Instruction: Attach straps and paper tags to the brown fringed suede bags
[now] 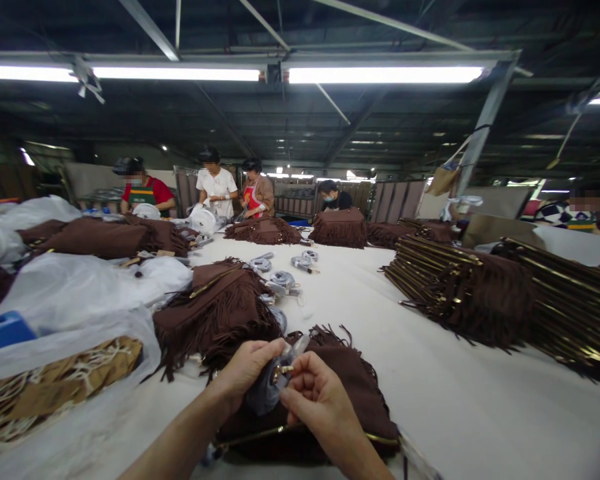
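Note:
My left hand [253, 369] grips a strap bundle [264, 395] wrapped in greyish clear plastic. A gold metal clasp [282, 371] sticks out of the wrapping, and the fingers of my right hand [316, 393] are pinched on it. Both hands are above a dark brown fringed bag [353, 377] that lies on the table with its gold-edged frame towards me. Just beyond my left hand rests a pile of brown fringed bags [220, 303]. Several more wrapped straps [283, 279] lie loose on the table behind it.
Stacked bags with gold frames [430, 267] stand on the right of the white table [360, 287]. At left are plastic sheeting [95, 287], a bag of brown tags with white strings [55, 393] and a blue container [5, 332]. Several co-workers [217, 187] are at the far side.

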Motion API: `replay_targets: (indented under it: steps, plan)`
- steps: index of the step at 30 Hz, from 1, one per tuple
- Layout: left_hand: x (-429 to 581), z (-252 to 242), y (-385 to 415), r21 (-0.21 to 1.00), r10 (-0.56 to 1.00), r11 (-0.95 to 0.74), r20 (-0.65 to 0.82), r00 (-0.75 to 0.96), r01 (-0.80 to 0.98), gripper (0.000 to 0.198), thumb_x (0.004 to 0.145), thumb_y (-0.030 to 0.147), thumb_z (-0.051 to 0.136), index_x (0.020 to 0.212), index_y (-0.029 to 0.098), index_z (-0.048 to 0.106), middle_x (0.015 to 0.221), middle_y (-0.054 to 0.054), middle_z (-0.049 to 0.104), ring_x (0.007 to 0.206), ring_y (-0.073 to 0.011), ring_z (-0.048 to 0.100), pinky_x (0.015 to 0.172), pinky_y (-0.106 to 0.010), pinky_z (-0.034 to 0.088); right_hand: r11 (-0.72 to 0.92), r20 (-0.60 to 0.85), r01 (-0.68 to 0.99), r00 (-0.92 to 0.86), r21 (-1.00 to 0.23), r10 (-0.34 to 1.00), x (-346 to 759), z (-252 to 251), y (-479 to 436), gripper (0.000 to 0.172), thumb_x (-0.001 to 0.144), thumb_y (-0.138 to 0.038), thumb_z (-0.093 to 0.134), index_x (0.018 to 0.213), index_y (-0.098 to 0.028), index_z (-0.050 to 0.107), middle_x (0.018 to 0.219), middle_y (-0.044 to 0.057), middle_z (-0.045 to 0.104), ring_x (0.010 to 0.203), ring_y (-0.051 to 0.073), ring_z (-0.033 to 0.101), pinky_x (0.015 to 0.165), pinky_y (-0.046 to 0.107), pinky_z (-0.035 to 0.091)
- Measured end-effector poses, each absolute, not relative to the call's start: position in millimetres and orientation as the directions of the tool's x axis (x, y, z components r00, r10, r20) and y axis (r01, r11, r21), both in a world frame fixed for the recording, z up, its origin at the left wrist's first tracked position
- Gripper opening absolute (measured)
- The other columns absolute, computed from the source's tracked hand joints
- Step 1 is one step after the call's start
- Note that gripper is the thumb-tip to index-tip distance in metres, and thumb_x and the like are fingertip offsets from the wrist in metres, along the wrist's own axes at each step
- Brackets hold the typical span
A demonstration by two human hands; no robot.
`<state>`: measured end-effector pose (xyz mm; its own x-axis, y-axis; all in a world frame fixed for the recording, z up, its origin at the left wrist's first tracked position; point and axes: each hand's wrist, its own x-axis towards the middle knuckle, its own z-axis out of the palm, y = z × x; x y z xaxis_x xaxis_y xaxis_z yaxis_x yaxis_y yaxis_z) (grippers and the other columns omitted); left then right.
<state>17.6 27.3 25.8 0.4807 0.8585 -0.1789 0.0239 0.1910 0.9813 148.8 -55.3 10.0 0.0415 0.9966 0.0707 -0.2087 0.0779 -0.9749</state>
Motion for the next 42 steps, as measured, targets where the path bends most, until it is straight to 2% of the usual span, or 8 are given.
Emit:
replay_targets:
  steps: [8, 14, 16, 20, 25, 34, 38, 42]
  plan:
    - [16.1, 25.9, 26.1, 0.978, 0.855, 0.205, -0.192, 0.482, 0.027, 0.060, 0.055, 0.069, 0.075, 0.065, 0.012, 0.060, 0.057, 0.002, 0.054, 0.051, -0.0100, 0.042, 0.050, -0.023, 0.031, 0.089, 0.083, -0.214, 0.034, -0.973, 0.996, 148.3, 7.3, -55.1, 0.045, 0.062, -0.035, 0.084, 0.080, -0.020, 0.046, 0.053, -0.011, 0.055, 0.039, 0.005, 0.049, 0.042, 0.015, 0.042]
    - [22.9, 21.6, 20.5, 0.987, 0.860, 0.094, -0.146, 0.489, 0.129, 0.065, 0.059, 0.077, 0.067, 0.068, 0.013, 0.060, 0.060, 0.001, 0.052, 0.055, -0.0120, 0.043, 0.051, -0.024, 0.029, 0.143, 0.141, -0.228, 0.026, -0.963, 0.990, 147.0, 4.9, -54.2, 0.052, 0.064, -0.039, 0.085, 0.101, -0.019, 0.053, 0.058, -0.010, 0.053, 0.046, 0.007, 0.048, 0.046, 0.017, 0.044]
    - [22.7, 18.2, 21.1, 0.986, 0.872, 0.044, -0.118, 0.476, 0.163, 0.063, 0.064, 0.078, 0.061, 0.067, 0.015, 0.056, 0.060, 0.002, 0.050, 0.056, -0.0126, 0.043, 0.052, -0.025, 0.030, 0.177, 0.176, -0.192, 0.021, -0.965, 0.984, 149.2, 4.3, -54.5, 0.045, 0.067, -0.044, 0.083, 0.094, -0.018, 0.057, 0.060, -0.008, 0.053, 0.047, 0.008, 0.049, 0.048, 0.018, 0.043]
    - [12.6, 19.7, 21.5, 0.970, 0.899, -0.174, 0.086, 0.429, 0.171, 0.039, 0.078, 0.056, 0.056, 0.083, 0.017, 0.057, 0.073, 0.001, 0.055, 0.069, -0.0164, 0.051, 0.062, -0.026, 0.040, 0.196, 0.194, -0.105, 0.031, -0.975, 0.981, 155.3, 3.0, -55.2, 0.042, 0.071, -0.050, 0.079, 0.071, -0.017, 0.053, 0.055, -0.007, 0.051, 0.048, 0.008, 0.050, 0.050, 0.018, 0.037]
    - [-7.6, 37.6, 12.8, 0.821, 0.742, -0.544, 0.373, 0.556, 0.175, 0.020, 0.077, 0.017, 0.050, 0.089, 0.020, 0.067, 0.094, -0.003, 0.059, 0.086, -0.0178, 0.056, 0.079, -0.028, 0.044, 0.199, 0.195, -0.076, 0.058, -0.977, 0.979, 158.4, 2.3, -55.9, 0.043, 0.071, -0.052, 0.079, 0.072, -0.019, 0.052, 0.054, -0.007, 0.051, 0.048, 0.009, 0.050, 0.052, 0.019, 0.036]
    - [-4.6, 38.3, 5.9, 0.650, 0.594, -0.746, 0.554, 0.584, 0.143, 0.018, 0.087, 0.013, 0.054, 0.073, 0.018, 0.063, 0.089, -0.004, 0.059, 0.087, -0.0165, 0.056, 0.078, -0.027, 0.043, 0.224, 0.216, -0.063, 0.111, -0.973, 0.970, 157.2, 3.7, -53.0, 0.036, 0.073, -0.047, 0.078, 0.078, -0.019, 0.055, 0.065, -0.005, 0.056, 0.052, 0.010, 0.054, 0.051, 0.020, 0.042]
    - [-10.7, 51.4, 3.8, 0.660, 0.648, -0.736, 0.623, 0.438, 0.149, 0.019, 0.090, 0.012, 0.051, 0.073, 0.017, 0.058, 0.083, -0.002, 0.056, 0.080, -0.0147, 0.055, 0.073, -0.025, 0.043, 0.411, 0.487, 0.289, 0.281, -0.865, 0.827, 163.5, 9.5, -57.6, 0.019, 0.084, -0.033, 0.067, 0.098, -0.021, 0.063, 0.088, 0.003, 0.065, 0.070, 0.017, 0.062, 0.064, 0.027, 0.052]
    - [-5.7, 72.3, -10.8, 0.602, 0.571, -0.793, 0.682, 0.457, 0.092, 0.017, 0.089, 0.009, 0.055, 0.075, 0.016, 0.062, 0.084, -0.002, 0.056, 0.080, -0.0134, 0.055, 0.074, -0.023, 0.043, 0.530, 0.791, 0.666, 0.154, -0.526, 0.592, 170.2, 21.6, -68.0, 0.014, 0.091, -0.021, 0.059, 0.099, -0.022, 0.070, 0.113, 0.009, 0.062, 0.091, 0.019, 0.063, 0.082, 0.031, 0.053]
